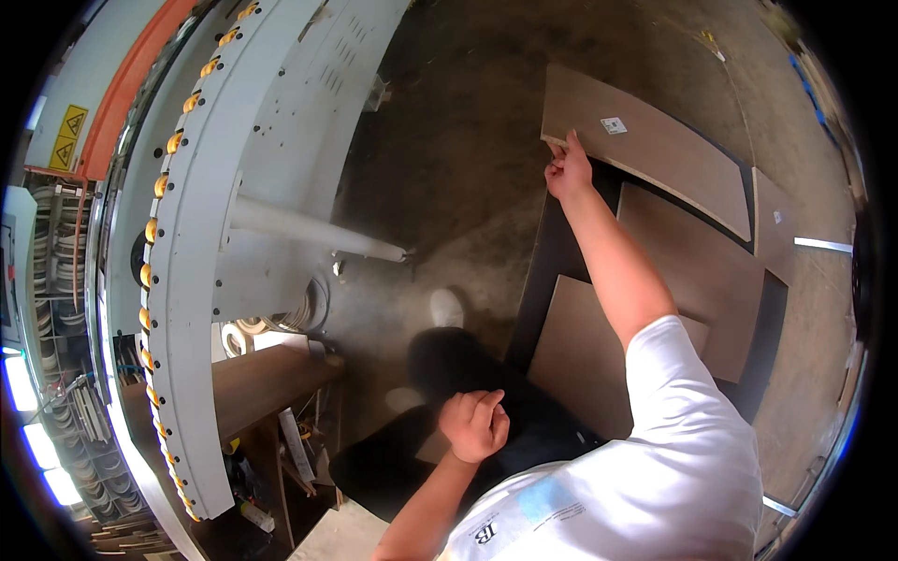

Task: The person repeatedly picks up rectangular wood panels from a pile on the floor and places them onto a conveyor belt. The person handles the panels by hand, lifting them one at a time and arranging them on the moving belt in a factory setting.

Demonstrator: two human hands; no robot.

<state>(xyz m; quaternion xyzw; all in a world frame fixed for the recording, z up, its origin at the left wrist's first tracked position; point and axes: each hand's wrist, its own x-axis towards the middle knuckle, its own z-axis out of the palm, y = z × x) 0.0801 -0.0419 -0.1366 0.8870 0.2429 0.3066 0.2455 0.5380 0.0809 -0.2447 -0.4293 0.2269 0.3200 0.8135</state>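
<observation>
My right hand [568, 168] reaches out to the far right and pinches the near left corner of a brown board [645, 140] that bears a small white label. Beneath that board lie more brown boards [687, 252], stacked out of line with one another on a dark panel [559, 238]. Another brown board [585, 351] rests on the nearer part of the pile, beside my leg. In front of my body, above my dark trousers, my left hand [474, 425] hangs with curled fingers, and nothing shows in it.
A long pale grey machine [271, 122] with a row of yellow rollers [152, 229] runs along the left. Under it stands a brown wooden shelf [276, 383] with tools and bits inside. Rolls of edging strip [70, 243] hang at far left. A grey bar [318, 229] juts toward my feet.
</observation>
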